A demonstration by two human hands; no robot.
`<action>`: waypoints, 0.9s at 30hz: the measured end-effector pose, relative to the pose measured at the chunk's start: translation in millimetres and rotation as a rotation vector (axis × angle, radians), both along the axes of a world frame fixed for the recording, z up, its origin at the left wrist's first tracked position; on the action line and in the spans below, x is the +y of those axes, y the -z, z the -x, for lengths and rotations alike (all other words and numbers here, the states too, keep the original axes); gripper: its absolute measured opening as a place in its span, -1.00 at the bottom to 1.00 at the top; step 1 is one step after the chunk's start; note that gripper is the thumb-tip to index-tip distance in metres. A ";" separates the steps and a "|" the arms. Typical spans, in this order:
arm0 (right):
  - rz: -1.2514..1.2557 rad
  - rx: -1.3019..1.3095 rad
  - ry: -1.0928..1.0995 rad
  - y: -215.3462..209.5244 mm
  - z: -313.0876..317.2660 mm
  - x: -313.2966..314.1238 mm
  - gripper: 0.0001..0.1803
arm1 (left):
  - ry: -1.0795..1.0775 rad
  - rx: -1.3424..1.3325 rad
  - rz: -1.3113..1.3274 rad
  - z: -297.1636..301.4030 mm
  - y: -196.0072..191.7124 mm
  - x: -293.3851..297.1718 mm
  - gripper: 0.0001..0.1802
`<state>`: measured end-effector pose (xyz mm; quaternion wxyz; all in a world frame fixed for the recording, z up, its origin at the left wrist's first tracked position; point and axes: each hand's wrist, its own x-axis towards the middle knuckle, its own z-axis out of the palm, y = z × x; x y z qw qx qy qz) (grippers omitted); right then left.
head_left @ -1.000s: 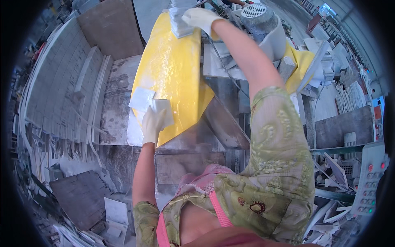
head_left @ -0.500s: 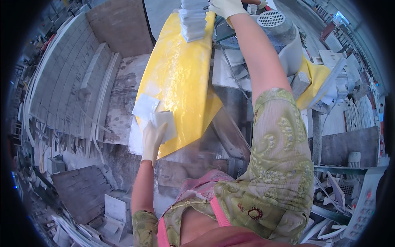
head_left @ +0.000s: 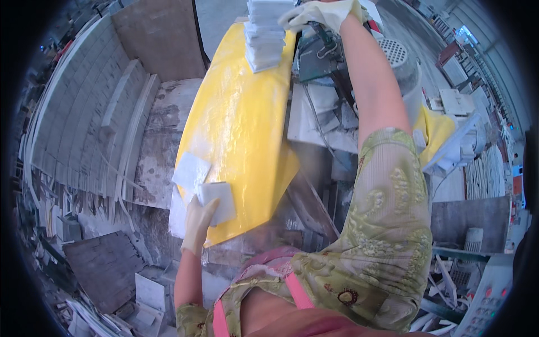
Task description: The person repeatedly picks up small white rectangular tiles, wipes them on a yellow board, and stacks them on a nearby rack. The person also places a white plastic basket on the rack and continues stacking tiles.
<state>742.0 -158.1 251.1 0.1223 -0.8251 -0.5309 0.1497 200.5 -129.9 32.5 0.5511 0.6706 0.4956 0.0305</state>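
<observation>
My left hand (head_left: 197, 222), in a pale glove, grips a small stack of white square tiles (head_left: 218, 200) at the near end of a yellow sheet (head_left: 236, 129). Its thumb lies across the top tile. Touching that stack on the far left side is another white square tile (head_left: 191, 168), lying flat. My right hand (head_left: 325, 16), also gloved, is stretched far forward over a dark machine part (head_left: 320, 59). Its fingers point left, slightly blurred, with nothing visible in them. Just left of its fingertips rises a tall, uneven stack of white tiles (head_left: 263, 42).
Long grey-white slabs (head_left: 78, 106) lean in a row at the left. A round perforated motor cover (head_left: 393, 51) sits beside my right forearm. A brown board (head_left: 106, 269) and stone offcuts lie lower left. A control panel (head_left: 485, 297) stands lower right.
My right hand has moved slightly right, away from the tall stack, and its fingers have extended. My left hand keeps its hold on the tiles. The whole view has shifted a little.
</observation>
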 end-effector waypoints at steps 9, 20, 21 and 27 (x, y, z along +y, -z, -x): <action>-0.081 0.494 -0.037 15.8 -25.0 -0.5 -0.71 | -0.077 -0.036 0.045 -1.1 -1.2 -4.7 -0.43; -0.343 0.512 0.122 -10.0 43.9 -33.0 -0.67 | -0.061 0.053 -0.172 -7.5 7.6 -9.8 -0.41; -0.330 0.464 0.105 -11.0 43.8 -35.2 -0.67 | -0.061 0.071 -0.157 -8.0 6.8 -10.8 -0.40; 0.086 -0.416 -0.002 -3.0 24.5 -0.9 -0.73 | -0.018 0.138 -0.096 -9.9 -0.3 -7.0 -0.36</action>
